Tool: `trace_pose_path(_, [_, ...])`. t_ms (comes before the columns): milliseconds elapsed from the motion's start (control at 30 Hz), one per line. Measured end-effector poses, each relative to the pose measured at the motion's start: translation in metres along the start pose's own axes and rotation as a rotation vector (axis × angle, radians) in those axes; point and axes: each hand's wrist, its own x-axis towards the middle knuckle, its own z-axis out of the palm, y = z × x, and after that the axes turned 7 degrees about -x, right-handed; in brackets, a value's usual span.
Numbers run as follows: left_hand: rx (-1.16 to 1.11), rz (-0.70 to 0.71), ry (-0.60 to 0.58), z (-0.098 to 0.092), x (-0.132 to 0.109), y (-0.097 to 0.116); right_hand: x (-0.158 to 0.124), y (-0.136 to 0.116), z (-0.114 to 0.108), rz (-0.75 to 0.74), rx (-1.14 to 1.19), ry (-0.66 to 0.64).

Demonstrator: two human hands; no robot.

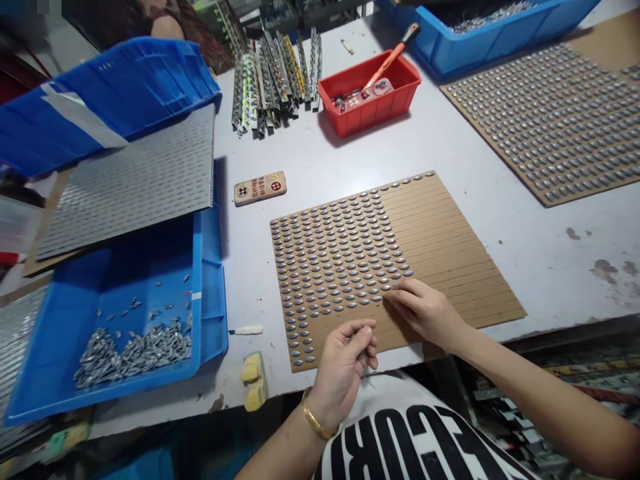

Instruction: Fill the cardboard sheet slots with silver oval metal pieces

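Observation:
A brown cardboard sheet (450, 247) with slit lines lies on the table, and rows of small silvery oval pieces (340, 247) cover its left and middle part. My right hand (423, 310) rests at the lower end of these rows, its fingertips pinched together at the sheet; what they hold is hidden. Over the sheet's front edge, my left hand (347, 360) is turned partly palm up with its fingers curled and thumb pressed in. Anything inside the curled fingers is too hidden to name.
On the left, a blue bin (213, 313) holds loose grey pieces, with a filled sheet (145, 173) across it. A red tray (373, 107), metal strips (275, 80), a decorated case (260, 189) and yellow blocks (254, 381) surround the sheet. Another filled sheet (555, 127) lies right.

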Motion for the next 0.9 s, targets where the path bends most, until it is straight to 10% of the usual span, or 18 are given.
trace_pose_path(300, [-0.042,-0.003,-0.016,0.000,0.003,-0.004,0.003,-0.002,-0.002,0.016,-0.108,-0.055])
trace_pose_path(667, [-0.156,0.106,-0.027,0.007,0.012,-0.011,-0.010,-0.049,-0.016,0.194,0.512,0.080])
trace_pose_path(900, [-0.174,0.035,-0.084,0.014,0.010,-0.013,-0.018,-0.056,-0.003,0.224,0.447,0.138])
